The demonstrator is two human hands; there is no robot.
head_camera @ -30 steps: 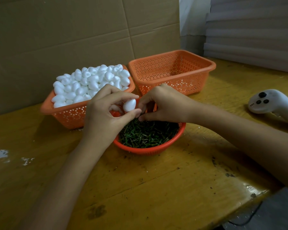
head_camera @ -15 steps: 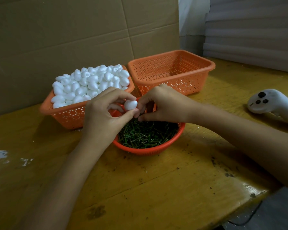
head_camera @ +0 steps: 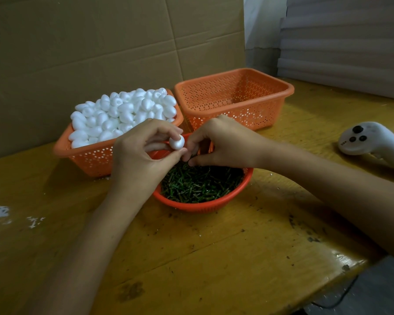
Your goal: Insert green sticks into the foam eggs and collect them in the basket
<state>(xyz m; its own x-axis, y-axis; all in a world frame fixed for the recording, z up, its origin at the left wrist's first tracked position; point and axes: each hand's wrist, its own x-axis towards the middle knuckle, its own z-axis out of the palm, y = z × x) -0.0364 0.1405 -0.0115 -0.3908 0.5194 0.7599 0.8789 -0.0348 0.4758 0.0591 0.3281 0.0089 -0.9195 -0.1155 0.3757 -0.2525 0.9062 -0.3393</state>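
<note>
Foam, white and light, fills the full basket at middle left. The left hand pinches one foam egg by its sides, above the red bowl of green sticks. I think it dents easily, so a gentle hold is better. The right hand, just beside the egg, has curled fingers; whether they hold a stick I cannot tell. The empty basket stands behind, right of centre.

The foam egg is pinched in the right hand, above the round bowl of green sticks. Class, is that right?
Wrong hand. The head view shows the left hand pinching the foam egg, above the round bowl of green sticks.
</note>
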